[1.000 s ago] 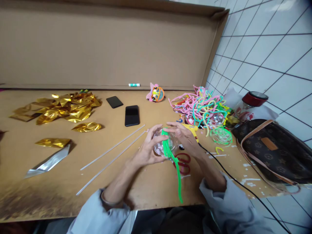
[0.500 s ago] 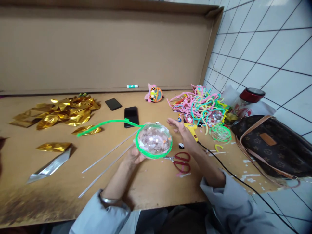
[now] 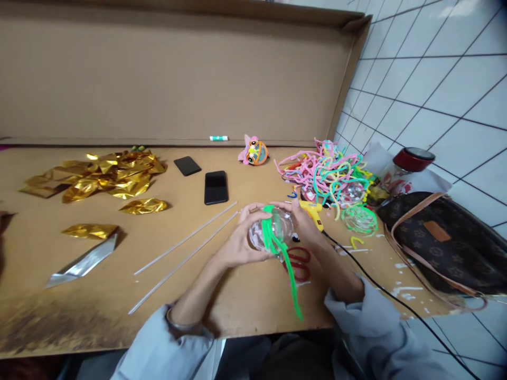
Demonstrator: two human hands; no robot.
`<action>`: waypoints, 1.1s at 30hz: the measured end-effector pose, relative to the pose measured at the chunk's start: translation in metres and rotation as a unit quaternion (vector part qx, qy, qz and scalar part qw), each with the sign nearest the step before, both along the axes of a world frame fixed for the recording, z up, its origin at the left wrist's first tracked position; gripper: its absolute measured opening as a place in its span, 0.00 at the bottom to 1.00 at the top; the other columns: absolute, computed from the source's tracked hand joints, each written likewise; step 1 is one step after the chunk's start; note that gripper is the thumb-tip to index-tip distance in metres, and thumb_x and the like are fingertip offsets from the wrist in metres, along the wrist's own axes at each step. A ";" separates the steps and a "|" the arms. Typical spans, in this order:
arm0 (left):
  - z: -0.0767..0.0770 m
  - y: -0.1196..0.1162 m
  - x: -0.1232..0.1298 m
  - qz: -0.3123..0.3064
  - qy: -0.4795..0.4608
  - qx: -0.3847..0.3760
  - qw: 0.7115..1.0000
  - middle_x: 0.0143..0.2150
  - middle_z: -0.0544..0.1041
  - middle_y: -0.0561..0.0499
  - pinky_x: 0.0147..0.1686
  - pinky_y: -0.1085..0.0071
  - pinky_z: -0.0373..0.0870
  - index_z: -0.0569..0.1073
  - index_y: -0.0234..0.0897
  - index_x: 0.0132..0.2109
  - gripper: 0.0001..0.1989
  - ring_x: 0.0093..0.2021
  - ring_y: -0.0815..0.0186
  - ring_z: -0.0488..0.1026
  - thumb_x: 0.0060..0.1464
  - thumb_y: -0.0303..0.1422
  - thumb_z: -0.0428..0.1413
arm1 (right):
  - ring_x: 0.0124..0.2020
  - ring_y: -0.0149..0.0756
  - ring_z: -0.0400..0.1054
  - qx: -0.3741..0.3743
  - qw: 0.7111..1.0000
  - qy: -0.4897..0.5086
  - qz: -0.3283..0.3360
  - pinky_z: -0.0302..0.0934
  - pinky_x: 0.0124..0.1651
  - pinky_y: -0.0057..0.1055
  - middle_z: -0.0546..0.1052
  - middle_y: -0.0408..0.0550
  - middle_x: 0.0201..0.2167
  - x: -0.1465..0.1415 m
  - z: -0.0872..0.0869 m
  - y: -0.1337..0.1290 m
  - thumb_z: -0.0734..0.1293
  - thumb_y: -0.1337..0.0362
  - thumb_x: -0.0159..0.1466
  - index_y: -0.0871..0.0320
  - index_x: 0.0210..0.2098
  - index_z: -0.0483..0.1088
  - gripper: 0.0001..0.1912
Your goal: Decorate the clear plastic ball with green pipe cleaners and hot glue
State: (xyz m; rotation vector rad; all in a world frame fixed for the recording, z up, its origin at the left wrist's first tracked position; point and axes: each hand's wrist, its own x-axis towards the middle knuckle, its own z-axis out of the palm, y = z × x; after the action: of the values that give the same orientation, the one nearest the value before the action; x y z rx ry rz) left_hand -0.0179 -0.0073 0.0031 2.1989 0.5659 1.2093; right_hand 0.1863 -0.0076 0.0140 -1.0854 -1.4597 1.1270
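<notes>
Between my two hands is a clear plastic ball [image 3: 282, 224], held above the table. A fuzzy green strip [image 3: 292, 282], like a pipe cleaner, runs round its middle, and one loose end hangs down toward me. My left hand [image 3: 241, 240] wraps the ball's left side, thumb near the green band. My right hand [image 3: 303, 224] has its fingers on the ball's upper right side. Just beyond my right hand lies a yellow glue gun [image 3: 312, 214]. Red-handled scissors [image 3: 299, 264] lie under the ball, their blades hidden.
Gold foil pieces [image 3: 106, 177] and a silver strip [image 3: 83, 263] lie left, beside two thin rods [image 3: 182, 264]. Two phones [image 3: 216, 187] and a small decorated ball [image 3: 254, 152] are farther back. Tangled pipe cleaners [image 3: 325, 169], a jar [image 3: 410, 163] and a brown handbag [image 3: 447, 237] stand right. The glue gun's cord [image 3: 380, 290] crosses there.
The ball has been turned, so its green band now stands upright and the loose end points toward me instead of left. My right hand has come onto the ball.
</notes>
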 end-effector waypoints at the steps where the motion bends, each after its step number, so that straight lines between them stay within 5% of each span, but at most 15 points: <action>1: -0.001 0.000 0.000 0.006 0.022 0.014 1.000 0.61 0.60 0.42 0.62 0.48 0.63 0.66 0.46 0.59 0.35 0.66 0.49 0.59 0.46 0.41 0.69 | 0.56 0.45 0.71 -0.006 1.000 0.009 0.007 0.63 0.61 0.46 0.81 0.51 0.49 0.000 0.001 0.000 0.47 0.31 0.64 0.53 0.52 0.77 0.43; 6: -0.010 0.004 -0.002 0.024 0.067 0.062 0.996 0.62 0.57 0.41 0.63 0.49 0.64 0.66 0.46 0.60 0.34 0.65 0.50 0.62 0.47 0.32 0.68 | 0.58 0.44 0.69 0.039 0.999 -0.018 0.007 0.59 0.65 0.46 0.77 0.50 0.55 -0.004 0.011 -0.006 0.51 0.33 0.66 0.51 0.52 0.76 0.38; 15: -0.016 0.009 0.000 0.030 0.092 0.070 0.993 0.62 0.57 0.40 0.62 0.50 0.65 0.67 0.43 0.60 0.34 0.64 0.48 0.61 0.46 0.32 0.69 | 0.64 0.44 0.63 0.116 0.978 -0.172 0.001 0.51 0.69 0.48 0.72 0.52 0.60 0.000 0.006 -0.005 0.48 0.36 0.68 0.50 0.52 0.76 0.36; 25: -0.022 0.011 0.002 0.050 0.075 0.053 0.995 0.61 0.58 0.41 0.62 0.51 0.66 0.68 0.42 0.59 0.34 0.64 0.50 0.62 0.45 0.33 0.69 | 0.60 0.43 0.65 0.118 0.983 -0.143 -0.013 0.56 0.66 0.45 0.74 0.50 0.57 -0.001 0.017 -0.012 0.51 0.37 0.68 0.50 0.44 0.80 0.33; 33: -0.022 0.010 0.004 0.085 0.081 0.055 0.992 0.62 0.58 0.40 0.62 0.50 0.65 0.68 0.42 0.60 0.35 0.64 0.49 0.61 0.44 0.29 0.69 | 0.61 0.44 0.63 0.143 0.972 -0.177 -0.063 0.53 0.67 0.47 0.74 0.51 0.57 -0.004 0.015 -0.014 0.51 0.40 0.70 0.49 0.47 0.79 0.32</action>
State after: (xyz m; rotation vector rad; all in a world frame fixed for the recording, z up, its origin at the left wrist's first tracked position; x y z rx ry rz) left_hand -0.0142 0.0031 -0.0191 2.3966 0.7840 1.1787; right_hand 0.1819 -0.0211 0.0289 -1.1924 -1.7387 0.6299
